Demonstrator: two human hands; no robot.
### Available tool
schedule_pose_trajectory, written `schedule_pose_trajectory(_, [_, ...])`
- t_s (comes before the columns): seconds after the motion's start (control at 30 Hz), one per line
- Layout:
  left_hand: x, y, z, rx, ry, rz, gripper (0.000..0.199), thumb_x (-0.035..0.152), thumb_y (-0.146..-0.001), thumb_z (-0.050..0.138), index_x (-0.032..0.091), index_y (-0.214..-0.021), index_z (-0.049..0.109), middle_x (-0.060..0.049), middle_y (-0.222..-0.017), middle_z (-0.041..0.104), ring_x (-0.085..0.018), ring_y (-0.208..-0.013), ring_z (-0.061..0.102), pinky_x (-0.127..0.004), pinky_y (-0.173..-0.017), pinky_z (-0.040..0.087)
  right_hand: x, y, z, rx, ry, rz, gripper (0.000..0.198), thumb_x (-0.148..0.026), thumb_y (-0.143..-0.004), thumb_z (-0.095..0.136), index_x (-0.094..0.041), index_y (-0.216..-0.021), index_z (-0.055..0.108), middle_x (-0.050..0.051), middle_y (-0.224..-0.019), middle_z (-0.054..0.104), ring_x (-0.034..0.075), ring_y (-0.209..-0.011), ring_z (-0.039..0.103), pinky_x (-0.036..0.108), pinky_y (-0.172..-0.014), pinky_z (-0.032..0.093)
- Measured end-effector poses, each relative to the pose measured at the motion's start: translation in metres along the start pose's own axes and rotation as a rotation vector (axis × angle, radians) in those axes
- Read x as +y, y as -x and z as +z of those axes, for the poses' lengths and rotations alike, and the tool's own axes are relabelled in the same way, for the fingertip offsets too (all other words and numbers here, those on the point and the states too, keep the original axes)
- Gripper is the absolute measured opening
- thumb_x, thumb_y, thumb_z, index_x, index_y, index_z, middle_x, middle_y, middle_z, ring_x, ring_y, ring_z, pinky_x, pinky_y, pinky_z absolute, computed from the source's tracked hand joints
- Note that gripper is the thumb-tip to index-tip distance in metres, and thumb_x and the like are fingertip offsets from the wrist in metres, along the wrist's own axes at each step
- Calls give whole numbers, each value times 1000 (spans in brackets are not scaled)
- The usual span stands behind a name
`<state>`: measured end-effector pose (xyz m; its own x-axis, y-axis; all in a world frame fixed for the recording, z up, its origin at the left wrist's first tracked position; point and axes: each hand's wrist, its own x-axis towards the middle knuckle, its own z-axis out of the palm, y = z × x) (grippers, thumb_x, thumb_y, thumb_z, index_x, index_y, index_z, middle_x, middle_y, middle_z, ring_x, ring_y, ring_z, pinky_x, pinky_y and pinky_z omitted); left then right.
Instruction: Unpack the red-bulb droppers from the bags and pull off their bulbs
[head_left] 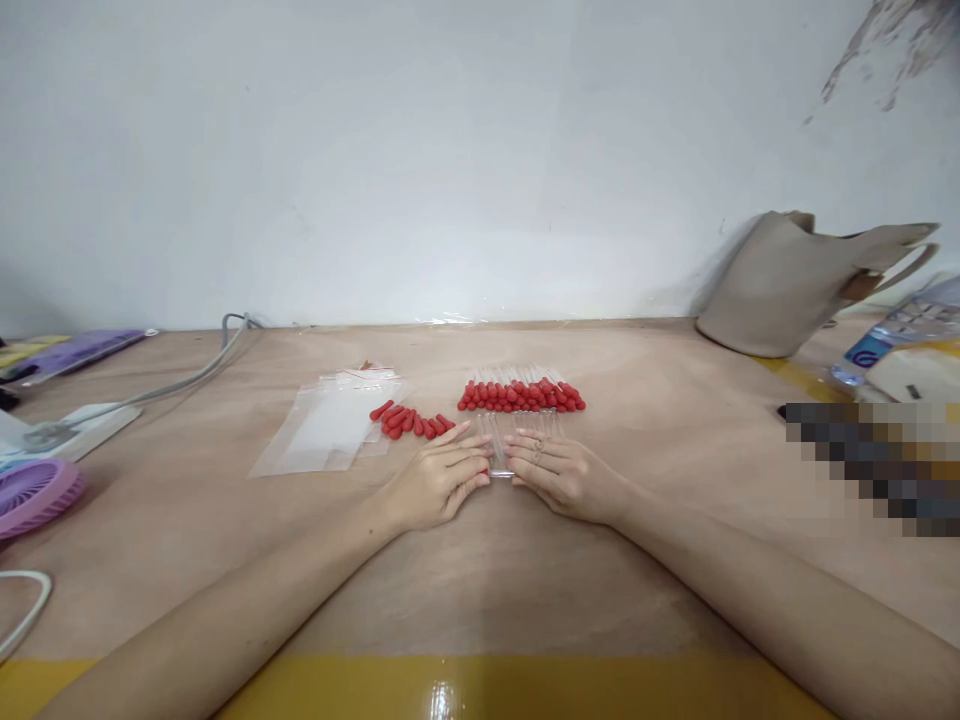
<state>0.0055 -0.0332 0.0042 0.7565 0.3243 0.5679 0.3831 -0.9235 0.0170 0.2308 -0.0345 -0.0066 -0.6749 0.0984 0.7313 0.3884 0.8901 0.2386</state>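
My left hand (442, 478) and my right hand (561, 474) lie close together on the table. A short clear tube (501, 474) spans the gap between them, pinched in the right fingertips. At the left fingertips a bit of a red rubber bulb shows, mostly hidden by the fingers. More clear tubes (493, 430) lie side by side just beyond the hands, partly covered by them. Behind these is a row of droppers with red bulbs (517, 396), their clear stems pointing away. Several loose red bulbs (409, 420) rest beyond my left hand.
Clear zip bags (319, 425) lie flat at the left of the loose bulbs. A grey cable (202, 372) and a purple round object (37, 495) are farther left. At right stand a beige bag (787, 285) and a plastic bottle (870, 350). A white wall closes off the back.
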Motion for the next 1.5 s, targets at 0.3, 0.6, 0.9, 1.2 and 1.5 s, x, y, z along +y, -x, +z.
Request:
schedule_pose_trajectory(0.3, [-7, 12, -7, 92, -41, -119, 16, 18, -87, 45, 17, -93, 61, -6, -98, 67, -19, -104, 58, -39, -95, 43, 8, 14, -9, -17, -17, 124, 20, -16, -85, 50, -16, -103, 59, 8, -96, 65, 18, -99, 57, 36, -87, 49])
schedule_pose_trajectory(0.6, [-75, 15, -56, 249, -243, -770, 28, 30, -83, 42, 18, -93, 66, -6, -79, 56, -21, -90, 54, -33, -80, 45, 11, 6, 0, -153, 118, 502, 30, -20, -87, 41, -15, -112, 56, 7, -77, 59, 18, -74, 50, 32, -68, 37])
schedule_pose_trajectory(0.9, [-96, 34, -60, 15, -81, -1067, 29, 40, -73, 50, 17, -88, 60, -2, -72, 64, -17, -66, 59, -27, -64, 44, 7, 1, 10, -85, 40, 607, 11, -13, -80, 43, -17, -79, 53, 3, -70, 57, 15, -67, 49, 28, -63, 31])
schedule_pose_trajectory(1.2, [-82, 22, -61, 113, -190, -980, 25, 40, -77, 47, 19, -77, 61, -1, -77, 66, -16, -68, 57, -26, -64, 42, -1, -4, 8, -170, 31, 542, 13, -28, -82, 51, -17, -84, 59, 4, -76, 60, 16, -74, 52, 30, -72, 32])
schedule_pose_trajectory(1.5, [-58, -26, -30, -51, -184, -704, 26, 40, -80, 47, 19, -80, 63, -5, -83, 63, -21, -82, 57, -31, -73, 43, -4, -7, 2, -215, 15, 526, 32, -47, -80, 53, -18, -90, 62, 6, -82, 60, 18, -77, 51, 33, -74, 32])
